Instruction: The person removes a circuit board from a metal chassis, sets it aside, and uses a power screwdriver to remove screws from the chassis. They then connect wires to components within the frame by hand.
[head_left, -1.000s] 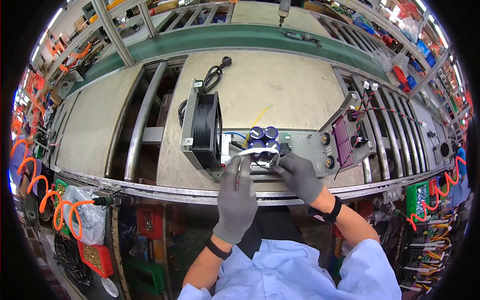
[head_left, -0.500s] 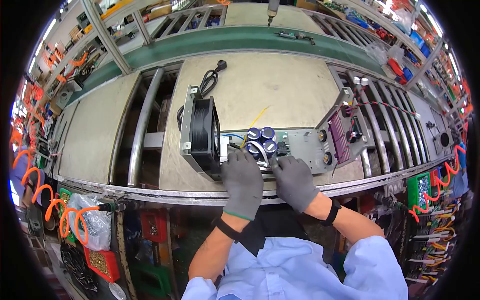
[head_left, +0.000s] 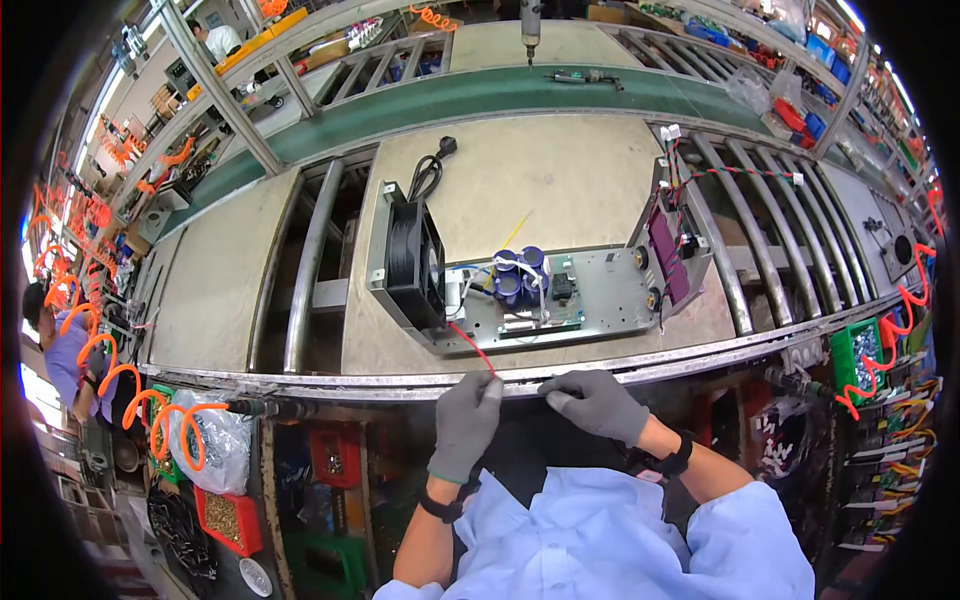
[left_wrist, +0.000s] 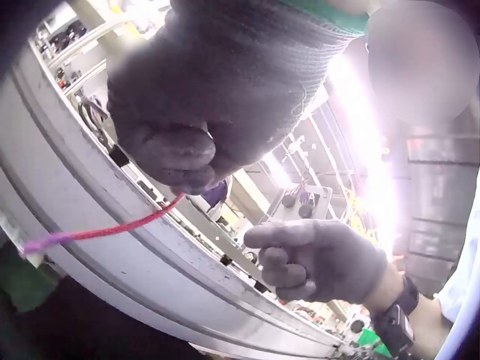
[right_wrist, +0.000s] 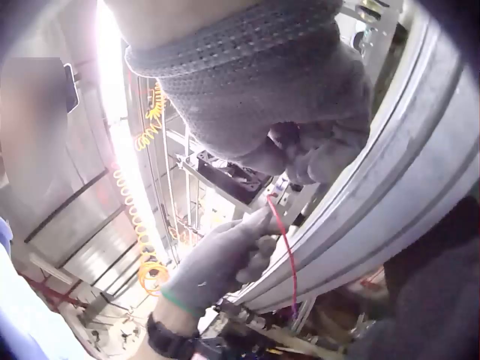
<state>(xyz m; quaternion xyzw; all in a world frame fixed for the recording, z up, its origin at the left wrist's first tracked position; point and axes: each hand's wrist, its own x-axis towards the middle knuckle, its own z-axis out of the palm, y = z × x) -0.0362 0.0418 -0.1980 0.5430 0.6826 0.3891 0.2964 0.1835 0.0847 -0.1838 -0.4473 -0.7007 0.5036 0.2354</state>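
Both hands have come back from the metal tray (head_left: 610, 300) to the front rim of the table (head_left: 700, 355). The left hand (head_left: 465, 420) now pinches a thin red wire (head_left: 472, 350) between thumb and fingers. The wire runs from the tray, near the fan (head_left: 410, 262), down to this hand. The right hand (head_left: 598, 402) is just beside, index finger straight, the other fingers curled; I cannot tell if it holds something. A white band (head_left: 535, 275) now lies over the blue capacitors (head_left: 508, 288), so that part seems finished.

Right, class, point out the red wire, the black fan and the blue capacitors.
red wire (head_left: 471, 348), head view, middle of its free length.
black fan (head_left: 408, 262), head view, middle of its housing.
blue capacitors (head_left: 531, 257), head view, one capacitor's top.
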